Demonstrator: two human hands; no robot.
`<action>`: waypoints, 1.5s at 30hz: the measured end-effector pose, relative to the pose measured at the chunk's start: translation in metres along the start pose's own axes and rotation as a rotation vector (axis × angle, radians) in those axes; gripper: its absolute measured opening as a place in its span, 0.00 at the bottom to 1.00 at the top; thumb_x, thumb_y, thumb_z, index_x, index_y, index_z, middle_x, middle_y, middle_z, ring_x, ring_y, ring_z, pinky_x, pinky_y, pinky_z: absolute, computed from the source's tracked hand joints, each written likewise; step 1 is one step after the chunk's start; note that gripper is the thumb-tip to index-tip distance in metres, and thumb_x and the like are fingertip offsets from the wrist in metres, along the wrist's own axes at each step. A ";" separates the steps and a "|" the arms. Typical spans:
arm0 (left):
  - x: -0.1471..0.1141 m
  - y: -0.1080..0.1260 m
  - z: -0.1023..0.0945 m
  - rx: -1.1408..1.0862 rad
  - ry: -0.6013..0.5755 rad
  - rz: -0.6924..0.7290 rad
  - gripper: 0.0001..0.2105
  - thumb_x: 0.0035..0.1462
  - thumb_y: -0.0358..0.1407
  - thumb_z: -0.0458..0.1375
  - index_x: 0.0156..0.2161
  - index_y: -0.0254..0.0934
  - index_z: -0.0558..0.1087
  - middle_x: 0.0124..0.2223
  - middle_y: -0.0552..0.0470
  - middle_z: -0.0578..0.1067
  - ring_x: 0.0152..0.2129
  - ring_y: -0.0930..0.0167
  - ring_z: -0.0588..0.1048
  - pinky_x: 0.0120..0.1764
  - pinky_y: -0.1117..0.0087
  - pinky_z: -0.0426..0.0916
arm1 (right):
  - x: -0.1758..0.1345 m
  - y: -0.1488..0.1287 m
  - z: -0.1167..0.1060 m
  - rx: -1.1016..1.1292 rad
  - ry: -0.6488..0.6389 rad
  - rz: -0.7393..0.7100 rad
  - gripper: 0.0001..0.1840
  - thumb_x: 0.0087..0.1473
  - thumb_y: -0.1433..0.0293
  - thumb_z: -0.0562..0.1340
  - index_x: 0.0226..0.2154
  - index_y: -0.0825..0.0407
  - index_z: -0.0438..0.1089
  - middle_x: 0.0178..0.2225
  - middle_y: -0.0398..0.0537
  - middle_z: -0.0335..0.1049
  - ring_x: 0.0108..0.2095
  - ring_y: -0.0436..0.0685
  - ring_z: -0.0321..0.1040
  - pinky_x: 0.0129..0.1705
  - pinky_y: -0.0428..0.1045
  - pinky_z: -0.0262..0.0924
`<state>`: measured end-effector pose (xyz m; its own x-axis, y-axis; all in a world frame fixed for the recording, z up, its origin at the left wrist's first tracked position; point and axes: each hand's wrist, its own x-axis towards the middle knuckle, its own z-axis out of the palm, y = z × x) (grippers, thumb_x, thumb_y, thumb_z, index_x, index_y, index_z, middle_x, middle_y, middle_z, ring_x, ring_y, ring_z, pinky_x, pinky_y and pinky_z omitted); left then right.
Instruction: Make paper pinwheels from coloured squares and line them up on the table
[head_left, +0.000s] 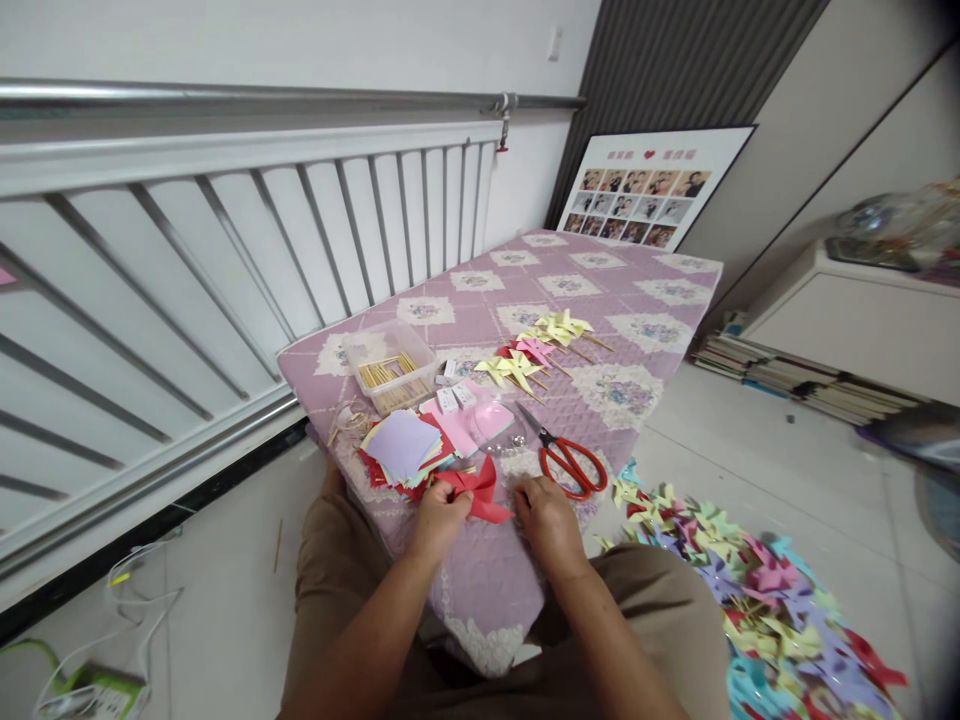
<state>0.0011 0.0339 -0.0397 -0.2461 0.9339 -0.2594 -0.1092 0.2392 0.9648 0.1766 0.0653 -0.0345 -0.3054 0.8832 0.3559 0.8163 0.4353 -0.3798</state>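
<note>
My left hand (442, 515) pinches a red paper pinwheel (484, 490) at its left side, with the blades folded and pointing right, over the table's near end. Just to the right of it, apart from the paper, my right hand (546, 510) has its fingers closed together; anything in them is too small to make out. Red-handled scissors (574, 465) lie beyond my right hand, blades pointing away. A stack of coloured paper squares (401, 445), lilac on top, rests behind my left hand. Pink paper (457, 425) lies beside the stack.
A clear plastic box (390, 360) holds short wooden sticks. Finished yellow, pink and red pinwheels (525, 355) on sticks lie farther back on the quilted cloth (562, 285). A heap of pinwheels (772, 600) covers floor at right. A radiator (225, 250) stands along the left.
</note>
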 end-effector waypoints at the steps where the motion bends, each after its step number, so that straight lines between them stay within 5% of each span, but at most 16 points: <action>1: 0.000 0.000 0.000 -0.002 0.002 -0.002 0.05 0.44 0.35 0.56 0.27 0.36 0.71 0.19 0.57 0.68 0.15 0.75 0.64 0.21 0.74 0.55 | 0.000 0.000 0.000 0.003 0.003 0.001 0.12 0.57 0.73 0.53 0.27 0.54 0.69 0.26 0.53 0.66 0.30 0.59 0.63 0.34 0.51 0.56; 13: -0.002 0.001 0.002 -0.028 0.009 0.006 0.04 0.45 0.35 0.56 0.27 0.36 0.70 0.21 0.57 0.69 0.18 0.74 0.67 0.23 0.73 0.60 | -0.001 -0.003 -0.006 0.170 0.057 0.023 0.11 0.56 0.69 0.53 0.26 0.52 0.68 0.26 0.51 0.68 0.30 0.57 0.65 0.34 0.50 0.59; 18: -0.001 0.002 0.001 0.002 -0.006 -0.007 0.04 0.46 0.35 0.56 0.26 0.36 0.69 0.19 0.58 0.68 0.16 0.75 0.65 0.21 0.75 0.57 | -0.010 -0.020 -0.017 0.523 0.074 0.175 0.11 0.56 0.65 0.56 0.26 0.51 0.66 0.26 0.45 0.67 0.28 0.54 0.64 0.32 0.48 0.60; 23: -0.002 0.004 0.002 0.013 -0.019 -0.008 0.05 0.46 0.36 0.57 0.27 0.36 0.70 0.20 0.58 0.69 0.16 0.75 0.66 0.22 0.74 0.59 | -0.015 -0.044 -0.020 0.756 0.061 0.174 0.08 0.54 0.66 0.59 0.27 0.50 0.70 0.39 0.51 0.68 0.45 0.60 0.65 0.48 0.54 0.58; 28: 0.000 0.001 0.001 0.043 -0.017 0.053 0.06 0.47 0.34 0.56 0.29 0.35 0.72 0.24 0.55 0.72 0.20 0.74 0.67 0.25 0.74 0.62 | -0.012 -0.056 -0.010 0.742 0.001 0.159 0.06 0.54 0.68 0.60 0.28 0.48 0.73 0.44 0.52 0.68 0.54 0.63 0.57 0.55 0.59 0.49; 45: -0.005 0.011 -0.001 0.083 -0.071 0.045 0.04 0.49 0.32 0.54 0.25 0.35 0.69 0.20 0.58 0.69 0.17 0.76 0.64 0.23 0.75 0.58 | -0.003 -0.051 0.006 0.783 -0.028 0.170 0.09 0.54 0.69 0.59 0.25 0.48 0.71 0.34 0.48 0.70 0.49 0.60 0.61 0.53 0.54 0.52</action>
<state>-0.0003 0.0317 -0.0277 -0.1797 0.9599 -0.2151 -0.0187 0.2153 0.9764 0.1330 0.0417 -0.0211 -0.2284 0.9481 0.2214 0.2749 0.2810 -0.9195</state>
